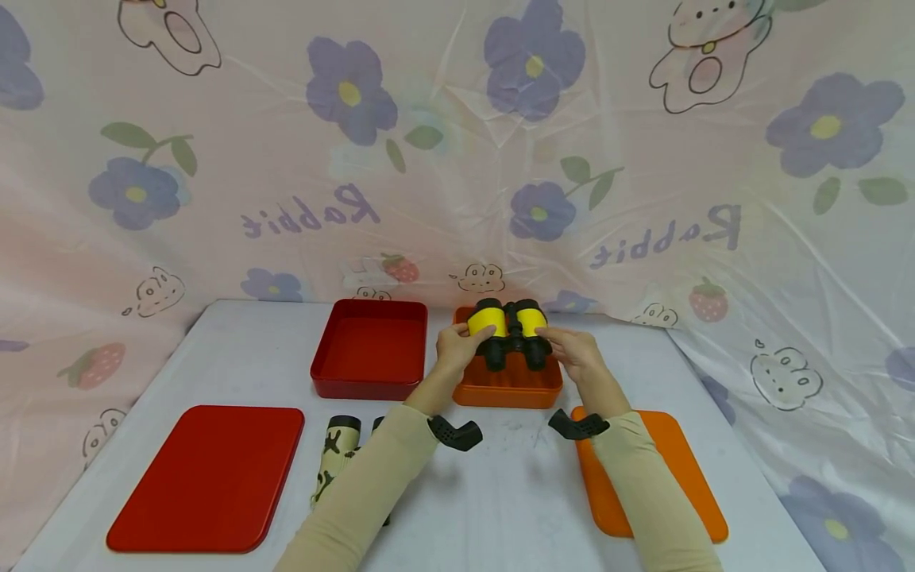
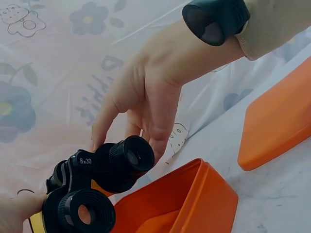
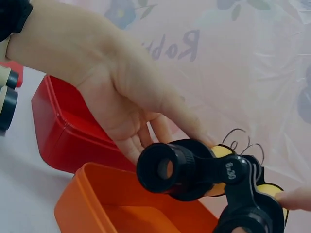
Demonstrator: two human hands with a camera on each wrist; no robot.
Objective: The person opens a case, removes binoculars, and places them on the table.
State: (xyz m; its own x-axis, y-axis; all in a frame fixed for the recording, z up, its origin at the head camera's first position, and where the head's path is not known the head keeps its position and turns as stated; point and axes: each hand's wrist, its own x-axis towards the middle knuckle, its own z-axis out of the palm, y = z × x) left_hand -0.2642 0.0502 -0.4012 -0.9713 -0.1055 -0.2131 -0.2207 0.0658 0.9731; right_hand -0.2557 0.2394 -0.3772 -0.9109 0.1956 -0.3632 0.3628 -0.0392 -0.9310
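Both hands grip a pair of yellow and black binoculars (image 1: 513,338), tilted over the orange box (image 1: 507,397). My left hand (image 1: 458,347) holds the left barrel, thumb on its yellow band. On the opposite barrel, my right hand (image 1: 574,349) has its thumb over the yellow part. Close up in the left wrist view, the eyepieces of the binoculars (image 2: 90,189) face the camera, with "8x30" on the bridge. The orange box (image 3: 92,204) stands open beneath them in the right wrist view. Whether the binoculars touch the box, I cannot tell.
An open red box (image 1: 368,385) stands left of the orange one. The red lid (image 1: 207,481) lies at the front left, and the orange lid (image 1: 679,469) lies partly under the right forearm. Camouflage-patterned binoculars (image 1: 336,453) rest on the white table (image 1: 493,508), partly hidden by the left sleeve.
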